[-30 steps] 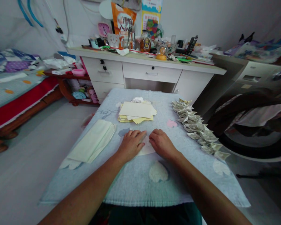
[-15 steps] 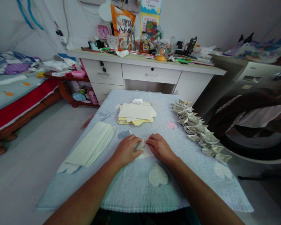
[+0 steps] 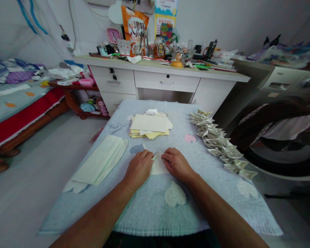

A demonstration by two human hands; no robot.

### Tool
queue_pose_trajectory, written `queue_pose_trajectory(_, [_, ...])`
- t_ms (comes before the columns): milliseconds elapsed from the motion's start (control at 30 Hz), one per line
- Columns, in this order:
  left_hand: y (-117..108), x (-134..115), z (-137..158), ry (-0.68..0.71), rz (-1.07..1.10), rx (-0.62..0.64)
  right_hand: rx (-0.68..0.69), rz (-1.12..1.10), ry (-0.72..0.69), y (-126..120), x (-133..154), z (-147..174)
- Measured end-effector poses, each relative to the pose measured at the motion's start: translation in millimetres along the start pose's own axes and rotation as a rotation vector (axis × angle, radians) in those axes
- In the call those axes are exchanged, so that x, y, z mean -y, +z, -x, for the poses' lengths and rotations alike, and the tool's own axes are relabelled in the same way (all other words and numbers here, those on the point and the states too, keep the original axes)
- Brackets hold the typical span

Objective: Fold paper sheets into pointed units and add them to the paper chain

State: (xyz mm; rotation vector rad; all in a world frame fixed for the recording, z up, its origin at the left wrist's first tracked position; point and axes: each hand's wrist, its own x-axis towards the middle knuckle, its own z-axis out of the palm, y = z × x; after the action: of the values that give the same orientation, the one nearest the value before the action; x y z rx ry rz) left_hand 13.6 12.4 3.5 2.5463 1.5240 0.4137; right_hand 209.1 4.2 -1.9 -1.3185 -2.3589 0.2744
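A small sheet of off-white paper (image 3: 158,166), folded to a point at its far end, lies on the cloth-covered table (image 3: 142,210) between my hands. My left hand (image 3: 140,165) grips its left edge, fingers closed and the thumb mostly hidden. On the other side my right hand (image 3: 176,162) pinches the right edge near the folded top. Beyond them rests a pile of cream and yellow paper sheets (image 3: 151,123). Long pale green paper sheets (image 3: 100,160) lie to the left. Along the right side stand rows of folded paper pieces (image 3: 218,141) with pointed tips.
A crumpled white paper (image 3: 151,112) sits behind the pile. Past the table stands a white desk (image 3: 167,76) crowded with a jar (image 3: 159,47), an orange bag (image 3: 134,27) and small items. A washing machine (image 3: 281,89) is at right, a bed (image 3: 20,103) at left.
My left hand has turned inward, its thumb and fingers closing on the paper's left edge. More of the sheet now shows. My right hand has stayed nearly in place.
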Motion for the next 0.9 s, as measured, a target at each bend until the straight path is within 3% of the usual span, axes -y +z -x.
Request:
queue_pose_trajectory(433, [9.0, 5.3, -2.9, 0.016, 0.092, -0.034, 0.003, 0.034, 0.023, 0.8, 1.4, 1.1])
queue_pose_trajectory(900, [3.1, -1.7, -1.0, 0.144, -0.081, -0.001, 0.030, 0.058, 0.090, -0.7, 5.0, 0.6])
